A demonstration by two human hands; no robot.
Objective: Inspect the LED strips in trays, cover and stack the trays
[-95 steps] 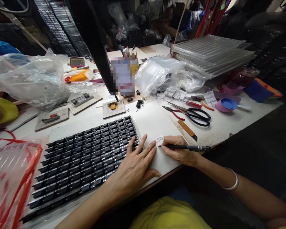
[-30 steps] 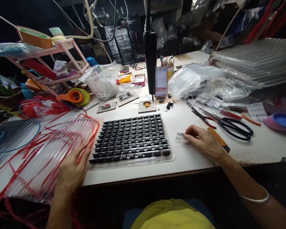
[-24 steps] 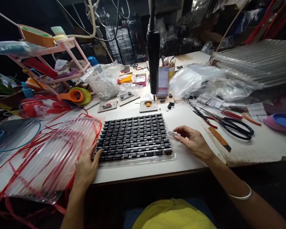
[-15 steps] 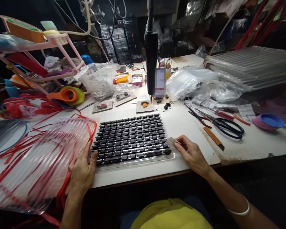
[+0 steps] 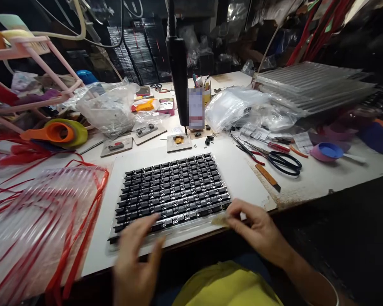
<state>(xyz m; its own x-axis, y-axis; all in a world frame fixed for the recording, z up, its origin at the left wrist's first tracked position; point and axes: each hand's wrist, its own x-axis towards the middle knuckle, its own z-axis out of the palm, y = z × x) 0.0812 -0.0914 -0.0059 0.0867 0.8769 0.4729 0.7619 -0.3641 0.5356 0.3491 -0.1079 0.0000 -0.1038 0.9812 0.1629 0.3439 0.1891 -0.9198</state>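
Observation:
A clear tray filled with rows of black electronic parts lies on the white table in front of me. My left hand is blurred, fingers spread, at the tray's near left edge. At the tray's near right corner my right hand pinches a small paper label. A black tool hangs upright behind the tray.
A stack of clear trays bound with red straps sits at the left. Scissors, red-handled cutters and a brown-handled blade lie at the right. Plastic bags, small jigs and a stack of clear trays stand behind.
I put the pen down and picked up the small label. My right hand carried it to the tray's near right corner. My left hand moved from the strapped trays to the tray's near edge.

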